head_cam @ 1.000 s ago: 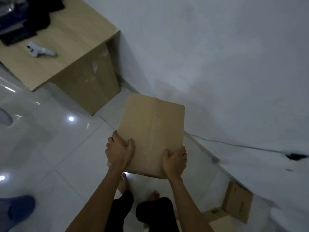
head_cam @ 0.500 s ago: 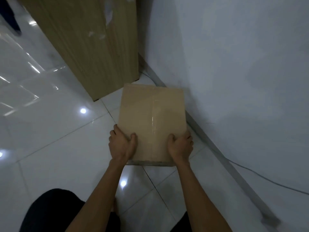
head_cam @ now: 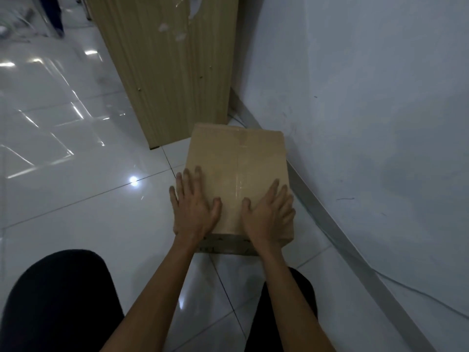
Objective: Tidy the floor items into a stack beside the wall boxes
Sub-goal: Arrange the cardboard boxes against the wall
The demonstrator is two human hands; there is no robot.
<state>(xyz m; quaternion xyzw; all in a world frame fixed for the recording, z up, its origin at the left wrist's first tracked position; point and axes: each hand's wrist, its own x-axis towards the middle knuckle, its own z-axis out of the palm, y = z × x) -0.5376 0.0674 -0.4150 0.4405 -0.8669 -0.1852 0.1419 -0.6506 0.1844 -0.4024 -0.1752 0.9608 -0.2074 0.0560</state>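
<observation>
Legible text: none. Cardboard box [head_cam: 237,171] on the floor: the near side face, low at its bottom edge, carries a row of dark printed marks, too dim and blurred to make out as letters or numbers. Side panel of the wooden counter [head_cam: 172,72]: a few pale smudges only, not readable as a label. Wall [head_cam: 368,123]: some short dark scratches and one small dark stroke, which cannot be read as writing or a sign.
</observation>
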